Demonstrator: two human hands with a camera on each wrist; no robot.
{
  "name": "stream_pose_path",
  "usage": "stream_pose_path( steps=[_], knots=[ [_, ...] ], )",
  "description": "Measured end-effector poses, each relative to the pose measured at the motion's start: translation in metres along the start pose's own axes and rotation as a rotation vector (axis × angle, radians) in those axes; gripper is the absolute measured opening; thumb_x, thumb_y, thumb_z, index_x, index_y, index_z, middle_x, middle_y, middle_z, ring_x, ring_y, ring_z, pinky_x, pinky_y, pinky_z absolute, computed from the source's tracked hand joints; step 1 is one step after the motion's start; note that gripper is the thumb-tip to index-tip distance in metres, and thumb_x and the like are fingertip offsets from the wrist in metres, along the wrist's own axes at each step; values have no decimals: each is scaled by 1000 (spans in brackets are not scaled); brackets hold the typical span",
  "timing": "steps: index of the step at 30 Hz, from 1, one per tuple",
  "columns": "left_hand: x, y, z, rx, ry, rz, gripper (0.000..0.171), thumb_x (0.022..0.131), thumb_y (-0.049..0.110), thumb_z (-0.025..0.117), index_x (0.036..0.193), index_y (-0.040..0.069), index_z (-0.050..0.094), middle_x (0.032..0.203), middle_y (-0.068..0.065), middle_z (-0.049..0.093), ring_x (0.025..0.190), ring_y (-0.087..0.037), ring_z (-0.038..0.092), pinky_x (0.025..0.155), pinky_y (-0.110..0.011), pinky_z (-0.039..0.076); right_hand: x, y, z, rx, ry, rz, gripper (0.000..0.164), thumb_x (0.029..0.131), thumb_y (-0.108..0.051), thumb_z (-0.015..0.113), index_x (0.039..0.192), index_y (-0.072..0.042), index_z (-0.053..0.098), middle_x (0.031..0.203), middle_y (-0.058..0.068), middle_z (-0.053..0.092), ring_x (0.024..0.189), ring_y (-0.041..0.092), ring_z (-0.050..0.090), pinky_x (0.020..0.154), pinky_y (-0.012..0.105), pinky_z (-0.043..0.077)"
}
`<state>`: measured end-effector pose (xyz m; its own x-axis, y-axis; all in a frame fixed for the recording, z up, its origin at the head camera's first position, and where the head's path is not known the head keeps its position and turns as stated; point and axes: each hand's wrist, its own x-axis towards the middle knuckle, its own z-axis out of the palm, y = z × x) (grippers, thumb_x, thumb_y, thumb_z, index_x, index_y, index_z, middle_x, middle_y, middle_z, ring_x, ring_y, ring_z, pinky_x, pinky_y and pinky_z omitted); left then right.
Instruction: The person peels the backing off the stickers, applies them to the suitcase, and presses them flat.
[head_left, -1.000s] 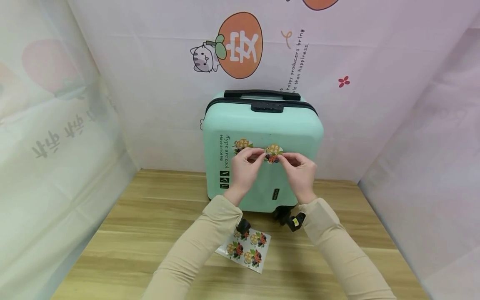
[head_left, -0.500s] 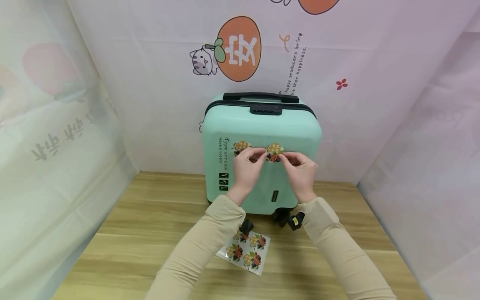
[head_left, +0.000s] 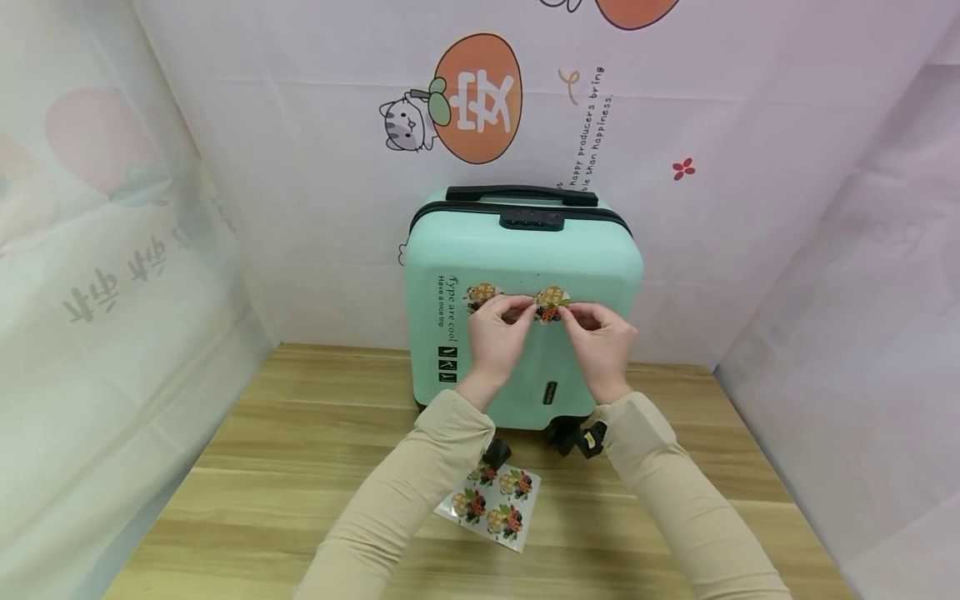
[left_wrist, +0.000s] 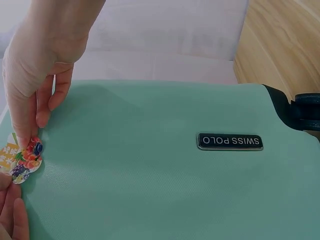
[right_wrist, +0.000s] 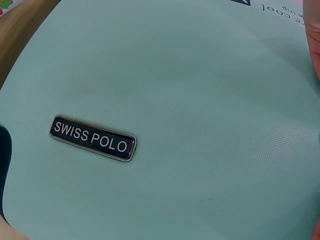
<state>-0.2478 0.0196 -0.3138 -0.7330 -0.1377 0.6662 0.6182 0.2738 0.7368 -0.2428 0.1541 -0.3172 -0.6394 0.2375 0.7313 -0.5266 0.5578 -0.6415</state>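
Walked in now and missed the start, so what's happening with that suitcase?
A person's left hand and right hand pinch the edges of a fruit sticker at the front of an upright mint-green suitcase. I can't tell if it is stuck down. A second sticker is on the suitcase beside it, partly behind the left hand. A sticker sheet lies on the wooden table.

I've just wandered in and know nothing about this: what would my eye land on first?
Probably the mint-green suitcase standing on the wooden table. At its front, the left hand and right hand hold a colourful fruit sticker by its edges. Above, a big orange fruit print stands out on the pale backdrop.
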Motion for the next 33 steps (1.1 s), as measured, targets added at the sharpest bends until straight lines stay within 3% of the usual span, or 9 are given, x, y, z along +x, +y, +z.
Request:
stream_pose_path(
  steps=[6, 15, 24, 33],
  knots=[
    [0, 1, 0, -6, -10, -10, 12, 84, 8, 71, 93, 1, 74, 88, -11, 71, 75, -19, 67, 64, -14, 53, 0, -2, 0, -67, 12, -38, 17, 82, -13, 74, 88, 3, 74, 79, 18, 72, 65, 26, 67, 58, 4, 42],
    [-2, 1, -4, 3, -49, -6, 14, 88, 11, 67, 97, 2, 73, 92, -11, 71, 77, -19, 68, 65, -17, 54, -1, -5, 0, -150, 20, -90, 18, 82, -16, 74, 85, 1, 73, 77, 16, 71, 63, 26, 66, 59, 38, 55],
    [-3, 1, -11, 5, -113, -29, 17, 93, 9, 58, 103, 1, 70, 93, -12, 72, 79, -21, 68, 66, -21, 54, 0, -6, -1, -223, -3, -105, 19, 81, -19, 75, 83, 0, 71, 76, 16, 70, 61, 27, 66, 58, 40, 55],
    [-5, 1, -17, 112, -146, 38, 19, 94, 6, 54, 104, 2, 70, 95, -11, 73, 79, -19, 69, 69, -20, 55, 0, -5, -2, -224, 9, -114, 20, 80, -17, 76, 84, 0, 66, 77, 16, 70, 61, 27, 65, 58, 40, 55]
  ],
)
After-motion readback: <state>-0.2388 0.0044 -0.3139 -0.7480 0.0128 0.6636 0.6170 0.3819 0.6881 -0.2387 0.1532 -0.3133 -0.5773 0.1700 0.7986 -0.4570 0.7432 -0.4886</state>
